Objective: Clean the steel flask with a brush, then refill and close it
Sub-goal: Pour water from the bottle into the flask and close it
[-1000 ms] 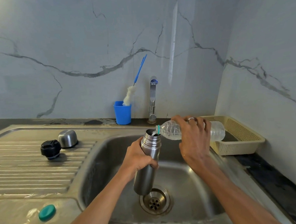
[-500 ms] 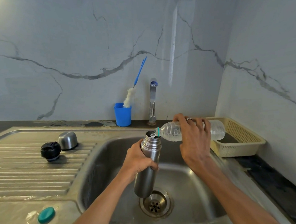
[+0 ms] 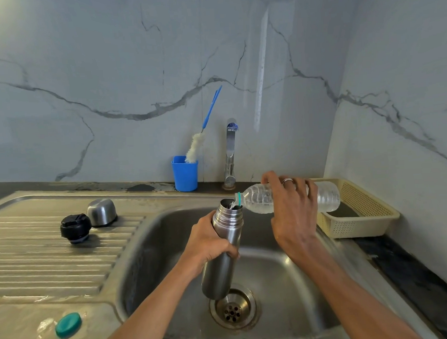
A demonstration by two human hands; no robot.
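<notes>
My left hand (image 3: 208, 245) grips the steel flask (image 3: 222, 250) around its middle, holding it slightly tilted over the sink basin (image 3: 149, 252) with its mouth open. My right hand (image 3: 293, 209) holds a clear plastic water bottle (image 3: 258, 200) almost level, its neck at the flask's mouth, and water runs into the flask. The flask's black stopper (image 3: 75, 228) and steel cup lid (image 3: 101, 212) sit on the draining board at left. The bottle brush (image 3: 202, 136) with a blue handle stands in a blue cup (image 3: 185, 174) by the wall.
A tap (image 3: 230, 155) rises behind the basin. A cream plastic basket (image 3: 361, 213) sits right of the sink, partly behind the bottle. A teal bottle cap (image 3: 68, 325) lies on the wet front left of the sink top. The drain (image 3: 233, 309) is below the flask.
The bottle's base has risen slightly, so the bottle lies flatter, its neck still at the flask's mouth. Both hands keep their grips; the view has shifted a little.
</notes>
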